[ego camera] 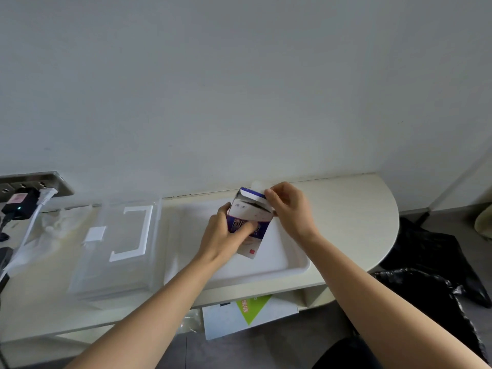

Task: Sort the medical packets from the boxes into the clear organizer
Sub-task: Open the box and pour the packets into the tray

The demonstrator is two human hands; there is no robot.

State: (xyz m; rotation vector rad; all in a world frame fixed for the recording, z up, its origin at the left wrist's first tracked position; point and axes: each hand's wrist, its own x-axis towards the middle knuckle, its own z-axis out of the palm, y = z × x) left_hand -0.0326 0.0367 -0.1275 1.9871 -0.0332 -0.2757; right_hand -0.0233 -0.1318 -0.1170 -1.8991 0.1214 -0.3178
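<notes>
head: box (256, 214) above tray (282, 265), near wall (239, 89)

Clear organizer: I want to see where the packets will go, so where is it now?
In the head view, the clear organizer lies on the desk, left of the white tray and right of the wall socket.

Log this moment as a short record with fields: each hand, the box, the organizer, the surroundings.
left hand: grips the blue and white cardboard box around its middle
right hand: pinches the open top flap
box: tilted, over the white plastic tray; contents unclear
clear plastic organizer: left of the tray on the cream table, untouched
surroundings: black plug adapter in the wall socket far left; black plastic bag on the floor, right
</notes>
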